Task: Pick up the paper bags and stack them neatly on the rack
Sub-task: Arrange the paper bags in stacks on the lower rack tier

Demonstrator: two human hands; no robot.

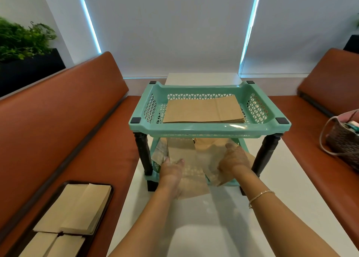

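Brown paper bags (184, 159) overhang the rack (209, 129) shelf's front edge under both hands.

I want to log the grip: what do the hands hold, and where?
Both hands, left hand and right hand, handle paper bags on the lower shelf; blur hides the exact grip.

No legible text, label, brand, number or sign found on any surface in the head view; nothing to record.

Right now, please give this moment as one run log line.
left hand: on lower-tier bags | right hand: same | top tier: neat stack | tray: bags remaining
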